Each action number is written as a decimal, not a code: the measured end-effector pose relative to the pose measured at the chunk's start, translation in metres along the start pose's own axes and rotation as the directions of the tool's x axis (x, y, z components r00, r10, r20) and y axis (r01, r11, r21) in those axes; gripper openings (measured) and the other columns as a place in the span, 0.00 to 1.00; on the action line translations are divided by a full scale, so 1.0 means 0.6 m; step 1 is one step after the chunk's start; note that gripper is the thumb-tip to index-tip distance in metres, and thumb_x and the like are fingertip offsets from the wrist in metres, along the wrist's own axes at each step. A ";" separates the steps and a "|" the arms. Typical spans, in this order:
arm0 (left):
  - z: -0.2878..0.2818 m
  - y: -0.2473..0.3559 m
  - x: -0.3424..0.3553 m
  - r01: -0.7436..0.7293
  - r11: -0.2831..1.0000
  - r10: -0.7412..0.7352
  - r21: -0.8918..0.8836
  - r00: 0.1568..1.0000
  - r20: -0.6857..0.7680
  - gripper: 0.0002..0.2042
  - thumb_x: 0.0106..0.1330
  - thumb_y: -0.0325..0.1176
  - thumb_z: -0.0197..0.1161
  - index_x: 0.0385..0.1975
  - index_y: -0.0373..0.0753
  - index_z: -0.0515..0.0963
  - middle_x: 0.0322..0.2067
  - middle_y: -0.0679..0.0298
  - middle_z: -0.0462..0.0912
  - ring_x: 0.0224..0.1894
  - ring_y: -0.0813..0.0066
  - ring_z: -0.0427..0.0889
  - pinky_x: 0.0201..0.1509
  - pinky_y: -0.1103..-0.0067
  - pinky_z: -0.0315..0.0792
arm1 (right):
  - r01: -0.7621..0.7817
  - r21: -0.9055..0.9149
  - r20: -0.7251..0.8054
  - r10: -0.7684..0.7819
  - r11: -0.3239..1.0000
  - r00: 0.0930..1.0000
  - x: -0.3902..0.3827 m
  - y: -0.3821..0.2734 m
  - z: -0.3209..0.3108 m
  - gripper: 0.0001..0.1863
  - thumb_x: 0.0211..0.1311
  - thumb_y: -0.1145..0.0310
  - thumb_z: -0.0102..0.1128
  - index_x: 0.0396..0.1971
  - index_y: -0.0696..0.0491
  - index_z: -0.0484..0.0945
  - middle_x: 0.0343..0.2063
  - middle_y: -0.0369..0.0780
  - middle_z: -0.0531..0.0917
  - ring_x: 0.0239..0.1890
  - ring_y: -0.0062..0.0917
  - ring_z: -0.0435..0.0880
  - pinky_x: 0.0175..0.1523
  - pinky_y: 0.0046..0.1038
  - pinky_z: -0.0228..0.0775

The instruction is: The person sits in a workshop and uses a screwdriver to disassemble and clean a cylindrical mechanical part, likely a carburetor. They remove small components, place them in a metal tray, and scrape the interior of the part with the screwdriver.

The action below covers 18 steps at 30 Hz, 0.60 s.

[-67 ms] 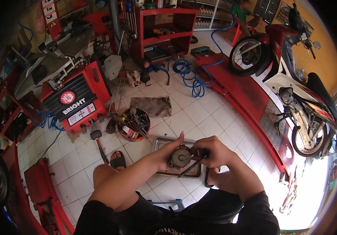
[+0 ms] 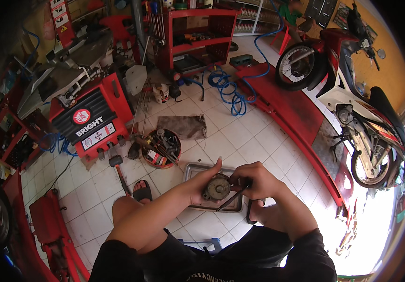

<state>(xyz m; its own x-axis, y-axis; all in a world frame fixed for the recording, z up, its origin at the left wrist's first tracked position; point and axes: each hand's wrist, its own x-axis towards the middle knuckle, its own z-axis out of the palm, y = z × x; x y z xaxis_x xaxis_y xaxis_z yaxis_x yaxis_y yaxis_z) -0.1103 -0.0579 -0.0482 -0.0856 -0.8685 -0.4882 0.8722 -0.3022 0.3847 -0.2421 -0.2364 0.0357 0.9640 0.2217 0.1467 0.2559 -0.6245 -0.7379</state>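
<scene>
Cradling a round, grey metal part [image 2: 218, 189], the left hand [image 2: 198, 190] sits just below and right of the middle of the frame, its thumb stretched up past the part's upper edge. The right hand [image 2: 258, 181], just to the right, is curled around a dark, thin tool [image 2: 230, 202] that slants down to the left beside the part; whether the tool touches it cannot be told. The part is held above a shallow metal tray [image 2: 195, 172] on the tiled floor [image 2: 249, 134].

Left of the tray, near the centre, stands a red tub [image 2: 165, 166] crowded with tools, with a crumpled grey-brown rag [image 2: 182, 127] spread just above it. A hammer [image 2: 121, 178] lies lower left of the tub, near a dark sandal [image 2: 142, 191] on a foot.

A red and black machine [image 2: 87, 120] fills the left side. At the right, a red and white motorbike [image 2: 341, 96] stands by a long red ramp [image 2: 289, 110], and a blue hose [image 2: 219, 79] coils at the ramp's upper left. A person in green [image 2: 289, 19] sits at the upper right.
</scene>
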 end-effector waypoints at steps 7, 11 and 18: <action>0.006 0.001 -0.004 0.004 1.000 -0.004 -0.022 1.000 -0.006 0.41 0.68 0.76 0.45 0.50 0.36 0.77 0.34 0.61 0.85 0.31 0.70 0.87 0.25 0.72 0.78 | -0.002 0.008 0.000 0.002 1.000 1.000 0.000 0.005 0.001 0.18 0.45 0.80 0.72 0.41 0.57 0.86 0.31 0.41 0.86 0.30 0.33 0.87 0.35 0.31 0.80; -0.005 0.001 -0.003 -0.011 1.000 0.011 0.024 1.000 -0.004 0.40 0.68 0.76 0.47 0.47 0.38 0.78 0.35 0.61 0.86 0.32 0.69 0.87 0.26 0.73 0.78 | 0.002 0.056 -0.028 0.000 0.998 1.000 -0.002 0.009 0.006 0.17 0.45 0.79 0.73 0.39 0.57 0.85 0.31 0.42 0.86 0.30 0.33 0.87 0.34 0.30 0.79; -0.010 -0.007 -0.018 -0.003 1.000 0.004 0.001 0.999 -0.035 0.40 0.65 0.76 0.54 0.44 0.36 0.80 0.30 0.52 0.84 0.26 0.56 0.84 0.25 0.70 0.76 | -0.114 0.438 -0.084 0.166 0.892 0.982 -0.019 0.004 -0.004 0.25 0.59 0.76 0.73 0.57 0.57 0.77 0.31 0.38 0.85 0.29 0.20 0.84 0.33 0.25 0.77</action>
<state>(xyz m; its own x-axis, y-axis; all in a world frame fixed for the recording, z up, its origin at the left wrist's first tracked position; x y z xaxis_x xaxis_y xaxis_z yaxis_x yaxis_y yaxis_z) -0.1102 -0.0450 -0.0492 -0.0656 -0.8553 -0.5140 0.8720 -0.2995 0.3871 -0.2525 -0.2423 0.0337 0.9958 0.0511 0.0765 0.0870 -0.2545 -0.9631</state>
